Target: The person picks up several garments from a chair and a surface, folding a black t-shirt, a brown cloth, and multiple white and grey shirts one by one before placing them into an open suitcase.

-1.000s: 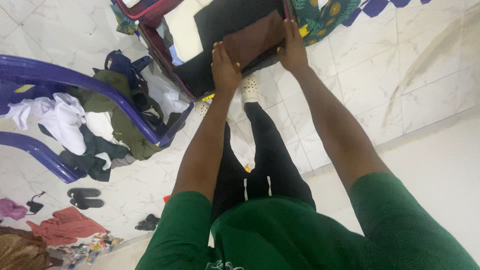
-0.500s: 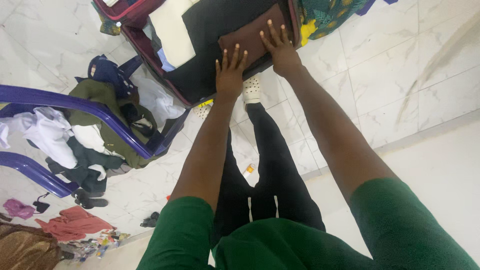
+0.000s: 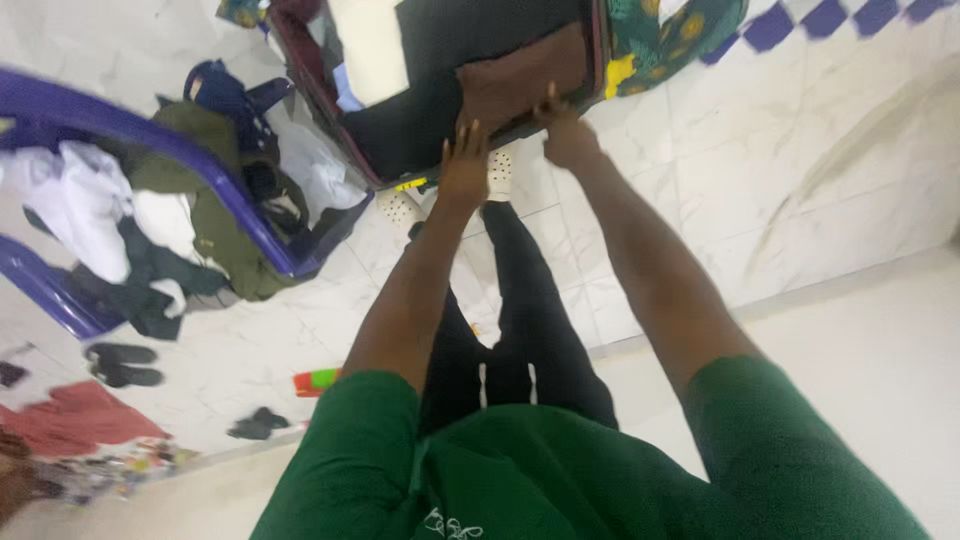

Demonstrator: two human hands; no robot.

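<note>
reaching, both arms straight | left hand (image 3: 466, 165) fingers spread on brown cloth (image 3: 522, 80) | right hand (image 3: 568, 140) pinching its edge

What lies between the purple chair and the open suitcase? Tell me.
In the head view, a heap of clothes fills the stretch between the purple chair and the open suitcase.

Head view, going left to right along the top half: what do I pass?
White cloth on the purple chair → olive garment → open suitcase → left hand → brown folded cloth → right hand → green and yellow patterned fabric → white tiled floor.
</note>
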